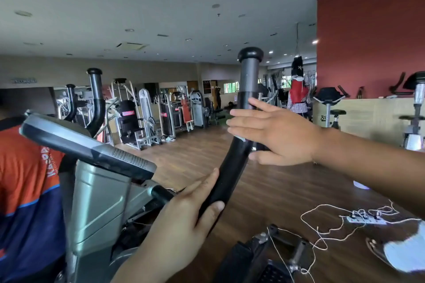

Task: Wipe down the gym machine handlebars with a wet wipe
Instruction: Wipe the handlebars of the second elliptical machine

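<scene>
Handlebar (232,167) of an elliptical machine (99,202) rises at the centre of the view, leaning up and to the right. Its lower length is black, its upper section is grey, and a black cap sits on top. The machine's silver housing and dark console (87,142) stand to its left, with the second handlebar (96,99) curving up behind the console. At the left edge stands a person in an orange and navy shirt (25,179), partly cut off by the frame. Weight machines (170,115) line the far side of the wooden floor (195,151), and a red and black punching bag (297,85) hangs near the red wall (372,41).

The right hand (276,131) reaches in from the right with its fingers straight and held together. They lie flat across the front of the handlebar just below where grey meets black, and the fingertips pass beyond its left edge. The thumb points left underneath, beside the bar. The left hand (184,213) grips the black lower part of the handlebar, with the thumb over the front and the fingers wrapped behind.

A white power strip (365,219) lies on the floor at lower right with a thin white cord (322,236) looping around it. A small pale scrap (240,138) shows under the right fingers against the bar; whether it is the wipe cannot be told.
</scene>
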Available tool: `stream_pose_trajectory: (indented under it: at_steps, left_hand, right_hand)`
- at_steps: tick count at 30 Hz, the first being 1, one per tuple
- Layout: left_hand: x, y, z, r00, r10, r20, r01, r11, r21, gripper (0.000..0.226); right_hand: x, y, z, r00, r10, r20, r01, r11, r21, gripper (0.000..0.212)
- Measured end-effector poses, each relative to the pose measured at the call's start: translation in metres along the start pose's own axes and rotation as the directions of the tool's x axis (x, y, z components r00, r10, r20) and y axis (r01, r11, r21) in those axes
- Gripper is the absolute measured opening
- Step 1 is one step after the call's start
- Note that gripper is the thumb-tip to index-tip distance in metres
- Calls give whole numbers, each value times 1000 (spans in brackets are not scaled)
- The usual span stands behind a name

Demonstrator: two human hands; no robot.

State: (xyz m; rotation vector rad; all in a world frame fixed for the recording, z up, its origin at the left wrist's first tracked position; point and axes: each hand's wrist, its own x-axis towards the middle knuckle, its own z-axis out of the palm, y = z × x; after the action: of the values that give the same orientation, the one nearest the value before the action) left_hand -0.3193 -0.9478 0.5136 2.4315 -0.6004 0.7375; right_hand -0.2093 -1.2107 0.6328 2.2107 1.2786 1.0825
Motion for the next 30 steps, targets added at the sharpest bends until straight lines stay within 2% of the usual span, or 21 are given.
stream_pose_trajectory:
  at_steps: [5,8,10,14,18,19,23,27,30]
  left_hand:
    - [-1,4,1,1000,-8,-3,8,1000,-29,62]
    - [-1,4,2,999,-23,-23,23,999,-24,63]
    - [0,6,2,999,-36,-35,36,999,-20,63]
    - [-5,9,1,1000,-10,-12,10,999,-33,62]
    - [-15,7,-2,997,-63,-52,63,998,-15,62]
    - [-17,7,-3,997,-68,-47,68,998,-18,61]
    - [-22,8,-6,999,-36,-19,35,999,-19,60]
    - [-28,8,-8,996,-78,-42,78,997,4,62]
    - [-31,8,-10,996,-81,-29,81,997,15,63]
  right_hand:
    - [-32,-62,37,999,-17,-46,26,974,223,86]
    - [-34,-50,40,983,144,-115,-112,962,249,84]
    - [-34,-67,47,957,257,-137,-197,917,347,88]
    - [-39,-124,73,958,184,-222,-74,901,428,91]
    - [-33,-99,66,906,372,-201,-231,834,500,87]
    - [-32,-105,66,904,380,-198,-231,821,521,89]
    - [-34,-133,66,948,196,-251,-58,881,470,87]
    - [-26,-95,51,934,300,-196,-185,872,452,84]
    - [-22,-114,49,963,176,-204,-81,911,405,87]
